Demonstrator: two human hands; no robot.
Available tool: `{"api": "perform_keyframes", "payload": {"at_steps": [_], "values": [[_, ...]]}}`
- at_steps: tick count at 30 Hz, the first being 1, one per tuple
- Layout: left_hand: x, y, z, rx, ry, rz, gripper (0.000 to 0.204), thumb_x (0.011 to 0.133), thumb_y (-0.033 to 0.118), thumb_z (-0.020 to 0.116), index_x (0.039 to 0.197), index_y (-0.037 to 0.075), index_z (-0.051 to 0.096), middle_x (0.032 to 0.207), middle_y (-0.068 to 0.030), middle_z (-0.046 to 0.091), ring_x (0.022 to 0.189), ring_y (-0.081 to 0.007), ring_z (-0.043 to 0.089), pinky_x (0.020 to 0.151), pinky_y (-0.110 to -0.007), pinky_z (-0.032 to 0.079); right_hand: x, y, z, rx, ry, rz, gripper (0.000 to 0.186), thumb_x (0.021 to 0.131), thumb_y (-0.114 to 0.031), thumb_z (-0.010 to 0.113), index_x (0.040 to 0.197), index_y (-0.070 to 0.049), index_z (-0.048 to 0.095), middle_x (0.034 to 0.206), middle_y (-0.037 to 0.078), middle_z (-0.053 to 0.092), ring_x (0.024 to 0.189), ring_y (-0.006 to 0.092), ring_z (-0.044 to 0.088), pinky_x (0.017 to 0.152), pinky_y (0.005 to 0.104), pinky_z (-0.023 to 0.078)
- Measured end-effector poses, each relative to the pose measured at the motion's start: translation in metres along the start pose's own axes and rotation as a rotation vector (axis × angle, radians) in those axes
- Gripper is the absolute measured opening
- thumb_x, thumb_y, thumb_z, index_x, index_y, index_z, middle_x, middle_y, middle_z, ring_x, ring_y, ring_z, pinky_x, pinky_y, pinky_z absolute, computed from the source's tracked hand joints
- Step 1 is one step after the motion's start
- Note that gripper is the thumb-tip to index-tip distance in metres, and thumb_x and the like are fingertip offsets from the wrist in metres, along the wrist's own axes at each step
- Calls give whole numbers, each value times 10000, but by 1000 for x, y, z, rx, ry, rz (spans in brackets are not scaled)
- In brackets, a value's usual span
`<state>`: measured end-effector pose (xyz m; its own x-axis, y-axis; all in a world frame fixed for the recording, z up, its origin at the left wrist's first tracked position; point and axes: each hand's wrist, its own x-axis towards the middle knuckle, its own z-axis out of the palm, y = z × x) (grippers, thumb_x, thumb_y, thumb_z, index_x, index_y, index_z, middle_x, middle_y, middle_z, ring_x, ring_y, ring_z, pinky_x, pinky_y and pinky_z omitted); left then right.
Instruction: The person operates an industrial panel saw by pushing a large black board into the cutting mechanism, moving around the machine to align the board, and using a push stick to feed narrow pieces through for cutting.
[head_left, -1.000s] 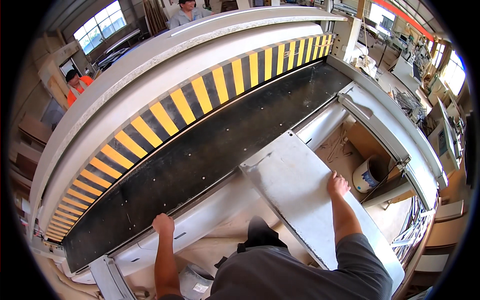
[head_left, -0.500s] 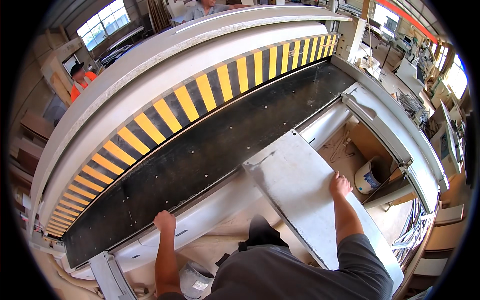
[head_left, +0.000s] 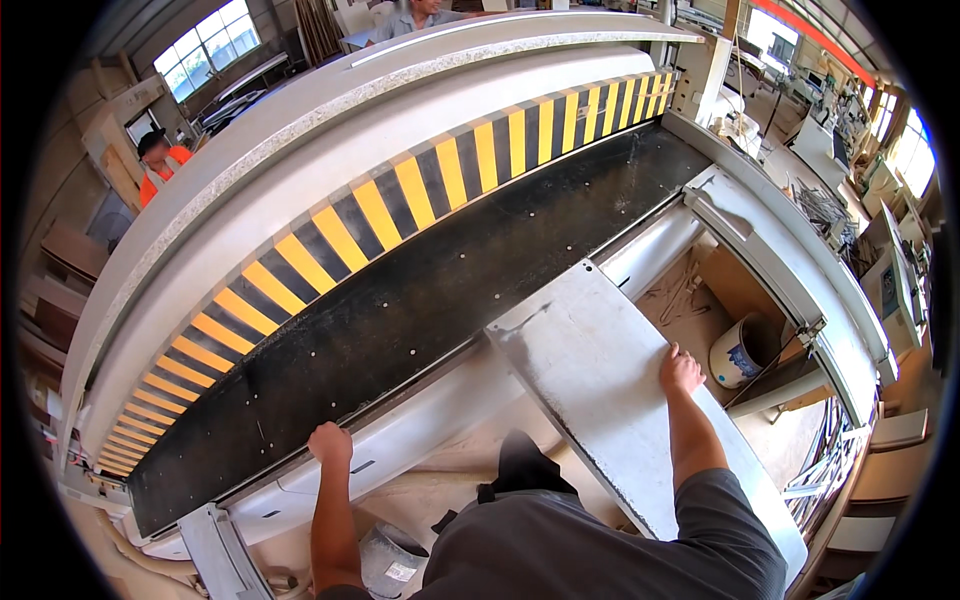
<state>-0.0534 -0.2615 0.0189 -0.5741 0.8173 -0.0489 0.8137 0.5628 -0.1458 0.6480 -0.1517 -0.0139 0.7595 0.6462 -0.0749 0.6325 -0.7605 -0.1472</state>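
Observation:
My left hand [head_left: 330, 442] is closed over the near edge of a long black machine bed [head_left: 460, 290], its fingers curled at the front rail. My right hand [head_left: 682, 368] grips the right edge of a flat, light-grey support table [head_left: 610, 390], which sticks out from the bed toward me. The thumb and the fingers' undersides are partly hidden. Beyond the bed runs a yellow-and-black striped bar [head_left: 410, 195] beneath a long, pale machine beam [head_left: 350, 110]. Small pale dots are spaced over the black surface.
A white bucket [head_left: 738, 355] stands right of the support table, and a grey bucket [head_left: 388, 560] below my left arm. A pale metal arm [head_left: 215, 550] juts out at lower left. Thin strips [head_left: 825, 460] lie at the right. Two people are beyond the machine, one wearing orange [head_left: 160, 170].
The striped bar has shifted slightly lower in the picture, and the strip between it and the bed looks narrower. Both my hands hold the same places. The person in orange has moved a little.

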Motion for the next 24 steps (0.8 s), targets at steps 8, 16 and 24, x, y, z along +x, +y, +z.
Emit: {"api": "perform_keyframes", "payload": {"at_steps": [8, 16, 24], "values": [[0, -12, -33, 4, 12, 4, 223, 843, 237, 709, 831, 26, 780, 875, -193, 755, 848, -352, 752, 779, -434, 601, -8, -8, -28, 12, -16, 7, 625, 1047, -528, 312, 1267, -81, 689, 1324, 99, 675, 1277, 261, 579, 1124, 447, 332], [-1, -10, -33, -6, 4, 9, 222, 849, 231, 700, 828, 25, 781, 871, -197, 753, 838, -354, 750, 770, -438, 601, -12, -9, -29, 12, 8, 3, 618, 1049, -517, 311, 1249, -79, 699, 1311, 105, 682, 1266, 268, 585, 1126, 445, 331], [-3, -13, -36, -9, 9, 3, 218, 846, 234, 712, 836, 28, 782, 875, -192, 754, 843, -356, 750, 776, -438, 601, -13, -10, -30, 8, 17, -7, 619, 1047, -516, 309, 1238, -80, 704, 1305, 104, 685, 1264, 268, 588, 1118, 447, 342]]}}
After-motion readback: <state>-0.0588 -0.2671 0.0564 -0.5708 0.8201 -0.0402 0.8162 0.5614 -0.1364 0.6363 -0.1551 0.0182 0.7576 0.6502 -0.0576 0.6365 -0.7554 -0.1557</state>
